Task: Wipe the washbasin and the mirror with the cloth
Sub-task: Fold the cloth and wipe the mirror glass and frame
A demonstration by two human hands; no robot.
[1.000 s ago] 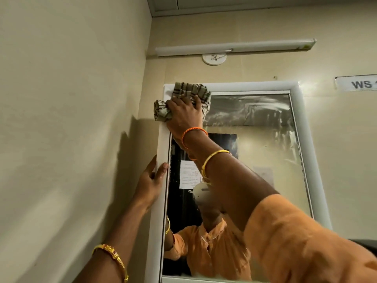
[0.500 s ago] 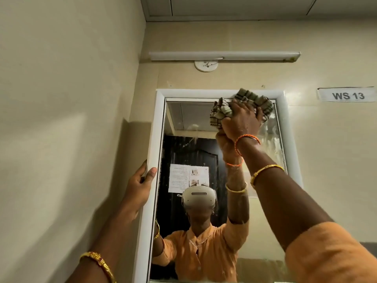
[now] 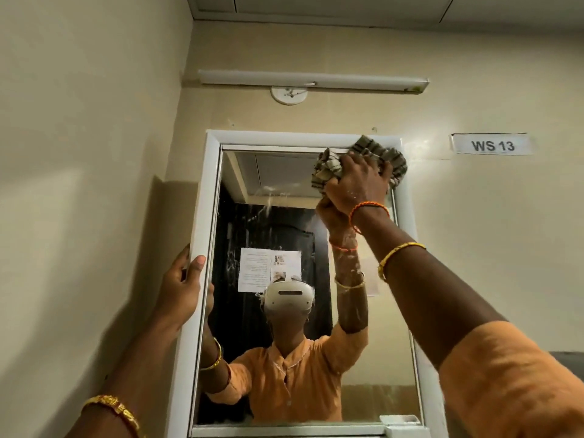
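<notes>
A mirror [image 3: 278, 191] in a white frame [image 3: 210, 197] hangs on the beige wall. My right hand [image 3: 357, 181] presses a bunched striped grey-and-cream cloth [image 3: 369, 154] against the mirror's top right corner, over glass and frame. My left hand [image 3: 181, 289] grips the frame's left edge about halfway up, thumb on the front. Wet smears show on the upper glass. The washbasin is out of view.
A tube light [image 3: 313, 82] and a round white fitting [image 3: 289, 94] sit above the mirror. A "WS 13" label [image 3: 491, 145] is on the wall at right. The side wall [image 3: 88, 184] stands close on the left. A small white object [image 3: 399, 420] sits at the mirror's bottom right.
My right hand has swept the cloth along the top of the mirror from the left corner to the right corner. My left hand has stayed on the frame's left edge.
</notes>
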